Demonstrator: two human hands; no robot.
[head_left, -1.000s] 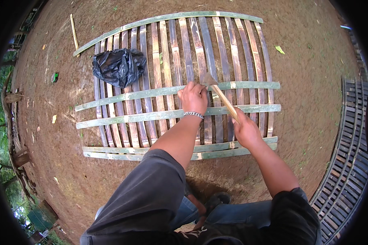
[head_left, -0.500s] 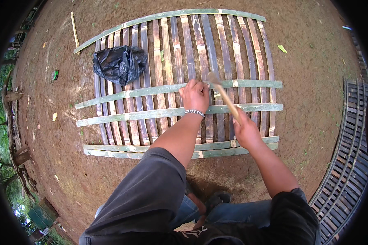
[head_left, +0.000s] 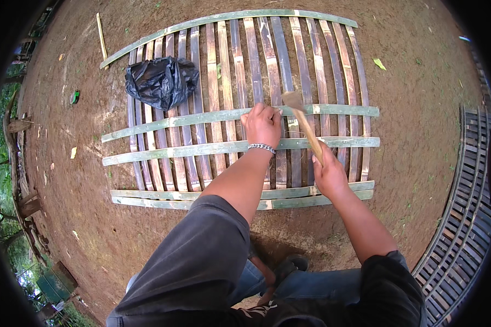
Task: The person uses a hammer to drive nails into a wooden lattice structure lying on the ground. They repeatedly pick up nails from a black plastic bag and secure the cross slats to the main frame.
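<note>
In my right hand (head_left: 330,173) is a hammer (head_left: 306,127), gripped by its wooden handle. Its dark head hovers over the upper middle green bamboo strip (head_left: 202,117), just right of my left hand (head_left: 263,126). The left fingers are pinched together on that strip; whatever sits between them is too small or hidden to make out. Beneath lies a panel of dark bamboo slats (head_left: 255,65), crossed by several green strips. Another middle strip (head_left: 218,149) passes under my left wrist, where a chain bracelet (head_left: 262,147) shows.
A black plastic bag (head_left: 162,82) rests on the panel's upper left. A loose bamboo stick (head_left: 102,41) lies beyond the top left corner, with a small green object (head_left: 75,97) on the dirt. Another slatted panel (head_left: 455,234) stretches along the right. Logs (head_left: 30,206) line the left edge.
The hammer head has moved slightly right, away from my left fingers. My left hand keeps its pinch on the same strip. The whole view has shifted a little.
</note>
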